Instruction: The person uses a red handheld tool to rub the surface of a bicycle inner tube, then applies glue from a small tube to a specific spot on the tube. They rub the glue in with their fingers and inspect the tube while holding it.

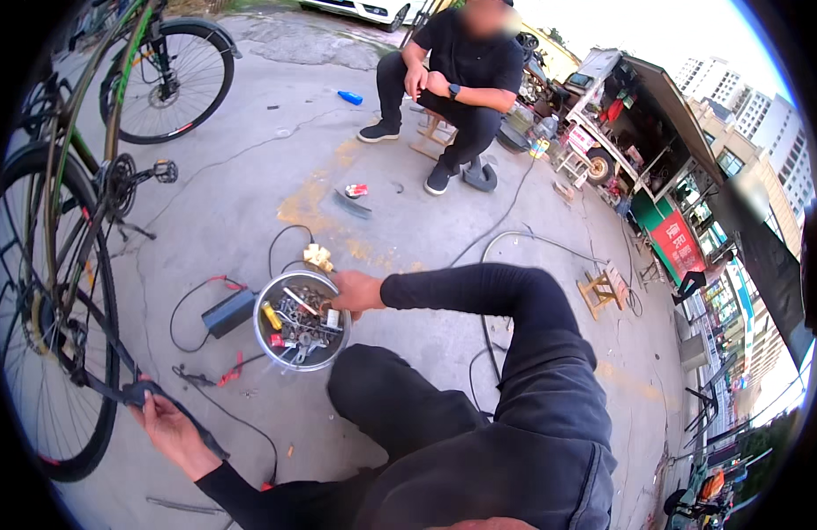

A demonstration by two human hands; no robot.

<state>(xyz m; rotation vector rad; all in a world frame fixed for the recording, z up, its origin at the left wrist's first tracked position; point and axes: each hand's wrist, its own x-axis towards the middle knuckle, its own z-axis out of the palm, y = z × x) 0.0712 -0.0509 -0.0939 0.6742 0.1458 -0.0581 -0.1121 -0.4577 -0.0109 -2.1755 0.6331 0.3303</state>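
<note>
At the lower left, my left hand (166, 428) is closed on a black rubber inner tube (142, 390), which stretches beside the rear wheel (108, 389) of a bicycle (121, 190) and hangs down past my wrist. My right hand (360, 293) is at the right rim of a round metal bowl (265, 355). Its fingers curl inward over the rim, and what they grip is hidden. Loose metal parts (307, 331) fill the bowl, with a yellow tube (271, 315) and a white stick (300, 300) among them.
A dark box with cables (230, 314) lies left of the bowl, red clips (239, 369) below it. Cream plugs (318, 256) sit behind the bowl. Another person (461, 71) sits on a low stool ahead. To the right are a wooden stool (603, 287) and a hose (488, 256).
</note>
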